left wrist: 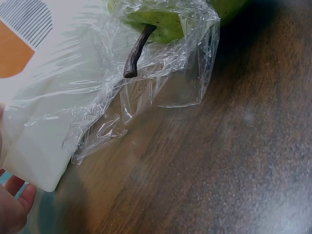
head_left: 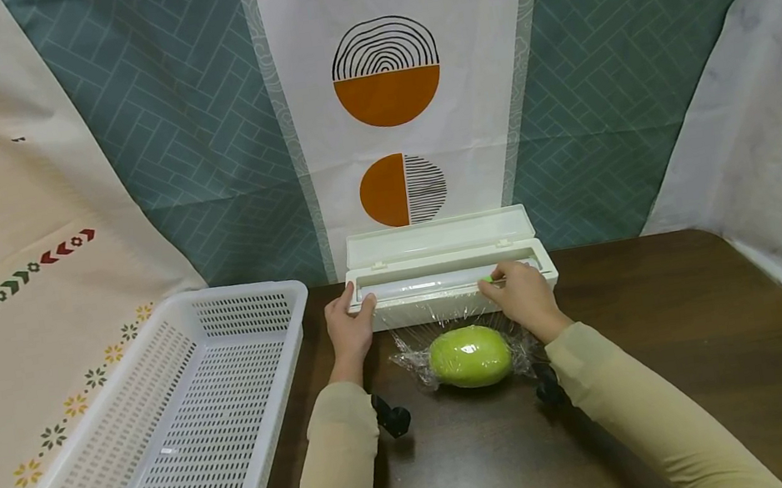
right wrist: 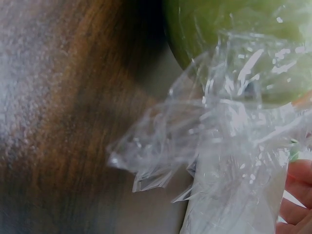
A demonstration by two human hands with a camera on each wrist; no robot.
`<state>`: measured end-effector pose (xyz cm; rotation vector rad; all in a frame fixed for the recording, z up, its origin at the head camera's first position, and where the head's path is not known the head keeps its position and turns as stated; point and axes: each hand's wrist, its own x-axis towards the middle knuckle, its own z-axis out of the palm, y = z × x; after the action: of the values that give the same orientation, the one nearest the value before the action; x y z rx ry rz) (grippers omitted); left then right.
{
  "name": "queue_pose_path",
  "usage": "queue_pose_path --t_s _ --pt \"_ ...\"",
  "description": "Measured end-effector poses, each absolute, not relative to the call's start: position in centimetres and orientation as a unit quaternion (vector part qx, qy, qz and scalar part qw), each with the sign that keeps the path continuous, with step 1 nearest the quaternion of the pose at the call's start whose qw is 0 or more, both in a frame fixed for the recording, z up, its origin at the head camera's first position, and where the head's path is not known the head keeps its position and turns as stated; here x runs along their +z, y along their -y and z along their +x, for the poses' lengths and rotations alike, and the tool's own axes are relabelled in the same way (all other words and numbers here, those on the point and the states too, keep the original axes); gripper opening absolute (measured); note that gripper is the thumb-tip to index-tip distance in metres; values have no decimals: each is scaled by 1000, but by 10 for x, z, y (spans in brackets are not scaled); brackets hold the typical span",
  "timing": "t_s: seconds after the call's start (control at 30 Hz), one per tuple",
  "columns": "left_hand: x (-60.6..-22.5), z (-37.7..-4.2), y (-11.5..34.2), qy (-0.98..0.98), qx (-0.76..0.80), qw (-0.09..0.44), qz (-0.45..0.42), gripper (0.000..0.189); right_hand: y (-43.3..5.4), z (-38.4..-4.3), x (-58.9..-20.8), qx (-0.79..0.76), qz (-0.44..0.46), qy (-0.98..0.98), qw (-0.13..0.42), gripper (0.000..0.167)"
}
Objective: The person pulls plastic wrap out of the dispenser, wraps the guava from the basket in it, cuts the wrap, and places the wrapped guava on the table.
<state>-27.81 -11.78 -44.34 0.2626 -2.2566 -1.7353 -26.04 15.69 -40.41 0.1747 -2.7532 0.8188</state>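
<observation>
A white cling film dispenser box point(head_left: 402, 315) stands at the back of the table with its lid point(head_left: 439, 238) raised and a film roll point(head_left: 412, 285) inside. My left hand point(head_left: 349, 330) grips the box's left front corner, thumb on its front edge. At the right part of that edge, my right hand point(head_left: 530, 299) pinches a small green slide cutter point(head_left: 488, 279). Just in front lies a green fruit point(head_left: 470, 357) wrapped in clear cling film point(head_left: 416, 361), which stretches back to the box. The left wrist view shows the fruit's brown stem point(left wrist: 138, 52) and loose, crumpled film ends.
A white perforated plastic basket point(head_left: 275, 430) stands on the left of the brown wooden table point(head_left: 471, 476). Behind the box hangs a patterned cloth point(head_left: 215, 135). Dark wrist-camera mounts point(head_left: 392, 418) hang under both wrists near the fruit.
</observation>
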Motion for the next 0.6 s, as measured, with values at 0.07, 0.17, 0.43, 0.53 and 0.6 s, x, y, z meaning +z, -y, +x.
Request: queue_pose_path --t_s 0.07,0.17,0.43,0.53,0.6 --pt "-443 -278 118 781 -601 143 92 57 -157 -260 -404 282 61 948 132 35" --pt "-444 -279 118 782 -599 145 93 56 -158 -260 -404 283 59 948 130 35" --pt "-443 -277 118 783 -599 139 93 56 -159 -260 -403 281 55 950 123 36" --pt "-443 -277 118 785 -597 137 93 56 -160 -260 -403 281 52 951 123 37" --pt "-442 -277 118 785 -598 135 92 56 -160 -260 -403 281 53 951 121 38"
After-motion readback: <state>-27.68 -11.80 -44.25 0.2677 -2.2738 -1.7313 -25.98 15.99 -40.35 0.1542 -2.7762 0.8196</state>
